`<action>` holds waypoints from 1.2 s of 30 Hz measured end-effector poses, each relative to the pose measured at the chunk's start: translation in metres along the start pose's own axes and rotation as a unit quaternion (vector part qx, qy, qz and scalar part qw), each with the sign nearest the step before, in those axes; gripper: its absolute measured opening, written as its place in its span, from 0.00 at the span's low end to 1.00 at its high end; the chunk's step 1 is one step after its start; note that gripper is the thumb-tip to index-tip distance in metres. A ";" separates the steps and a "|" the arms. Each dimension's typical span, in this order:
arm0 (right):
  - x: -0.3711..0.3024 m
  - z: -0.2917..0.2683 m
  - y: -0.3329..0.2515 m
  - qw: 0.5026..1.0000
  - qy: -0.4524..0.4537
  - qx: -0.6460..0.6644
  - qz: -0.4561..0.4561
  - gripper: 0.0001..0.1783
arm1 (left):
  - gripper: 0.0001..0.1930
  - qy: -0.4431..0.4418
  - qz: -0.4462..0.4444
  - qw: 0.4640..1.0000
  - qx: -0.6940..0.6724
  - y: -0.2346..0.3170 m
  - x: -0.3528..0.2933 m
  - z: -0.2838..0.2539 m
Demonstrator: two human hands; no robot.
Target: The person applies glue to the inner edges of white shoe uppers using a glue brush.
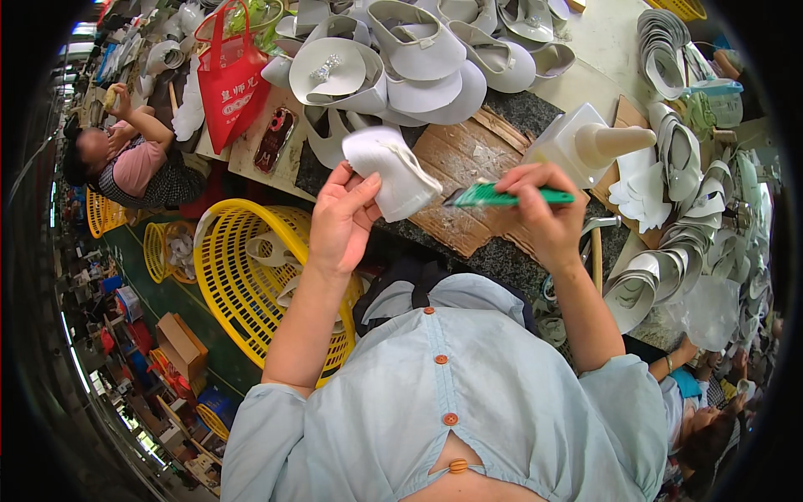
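My left hand (341,219) pinches a white shoe upper (396,177) between thumb and fingers, holding it up over the near edge of the worktable. The upper's top edge is blurred. To the right, my right hand (548,219) grips a green-handled brush (487,196). The brush's dark tip points left, close to the upper; whether they touch I cannot tell. Beneath both lies a stained sheet of brown cardboard (447,227). Beside my right hand is a white plastic bottle (562,151) with a long beige cone nozzle, tilted to the right.
White shoe uppers (418,50) pile up at the back, and more stacked uppers (669,268) line the right. A hammer (596,251) lies near my right wrist. At the left are a yellow basket (238,289), a phone (275,140) and a red bag (232,88). Other people sit at both sides.
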State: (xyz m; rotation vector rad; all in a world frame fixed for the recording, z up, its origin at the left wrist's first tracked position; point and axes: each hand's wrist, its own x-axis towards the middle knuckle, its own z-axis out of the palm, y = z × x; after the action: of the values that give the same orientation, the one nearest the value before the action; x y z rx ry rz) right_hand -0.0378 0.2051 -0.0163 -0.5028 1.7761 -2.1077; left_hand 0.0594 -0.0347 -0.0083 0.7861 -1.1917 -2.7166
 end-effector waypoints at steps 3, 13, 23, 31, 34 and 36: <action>0.002 -0.019 0.011 0.993 0.098 0.062 0.011 0.07 | 0.17 -0.049 0.136 0.975 0.166 -0.006 -0.001 -0.010; -0.011 0.004 0.090 0.982 0.028 -0.117 0.148 0.08 | 0.10 0.007 0.080 0.962 0.263 -0.105 0.053 -0.109; 0.006 0.036 0.147 0.947 -0.127 -0.245 -0.166 0.12 | 0.10 -0.013 0.043 0.885 0.463 -0.109 0.040 -0.123; -0.004 0.027 0.139 0.957 -0.187 -0.220 -0.032 0.10 | 0.10 0.027 -0.055 0.912 0.405 -0.110 0.022 -0.117; -0.005 0.032 0.135 0.970 -0.070 -0.213 -0.090 0.09 | 0.11 0.033 -0.062 0.920 0.386 -0.112 0.020 -0.118; -0.011 0.030 0.138 0.968 -0.107 -0.215 -0.074 0.09 | 0.11 0.047 -0.110 0.944 0.306 -0.108 0.019 -0.120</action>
State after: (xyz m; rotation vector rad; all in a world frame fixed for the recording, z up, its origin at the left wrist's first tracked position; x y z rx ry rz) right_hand -0.0097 0.1617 -0.1485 -0.9648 2.1196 -1.6692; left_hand 0.1153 -0.0450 -0.1608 1.1524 -2.0747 -2.4192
